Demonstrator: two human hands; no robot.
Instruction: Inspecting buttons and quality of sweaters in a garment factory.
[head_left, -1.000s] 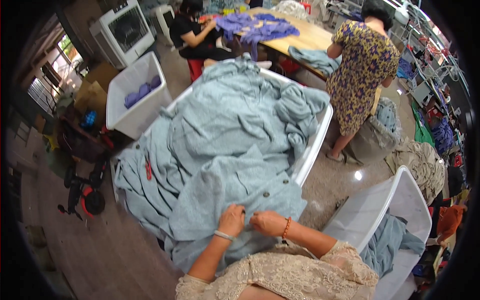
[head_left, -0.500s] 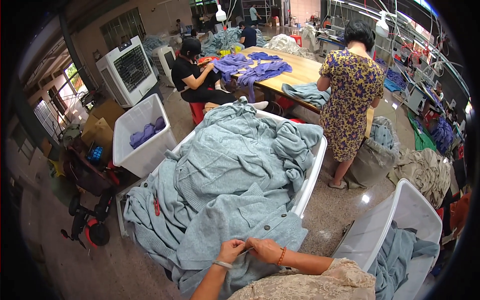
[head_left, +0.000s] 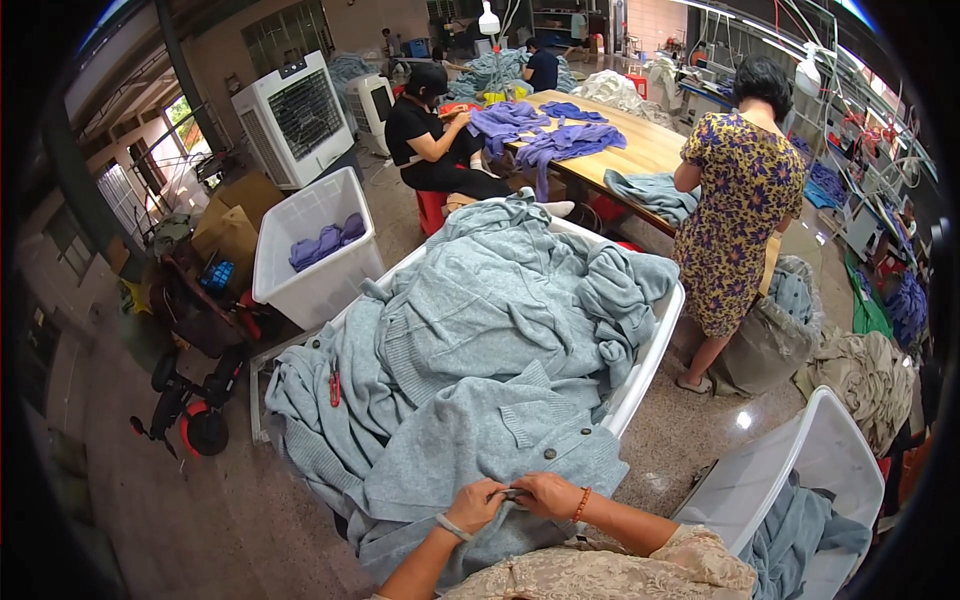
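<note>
The grey-blue cardigan (head_left: 450, 440) lies on the heap of knitwear (head_left: 480, 290) at the near edge of the white bin (head_left: 655, 355), spread under and beyond the hands. Left hand (head_left: 475, 507) and right hand (head_left: 545, 495) almost meet at its buttoned front, fingertips pinching it around something dark, too small to tell. Two dark buttons (head_left: 550, 454) show just beyond the right hand. Red snips (head_left: 335, 386) rest toward the bin's left edge.
</note>
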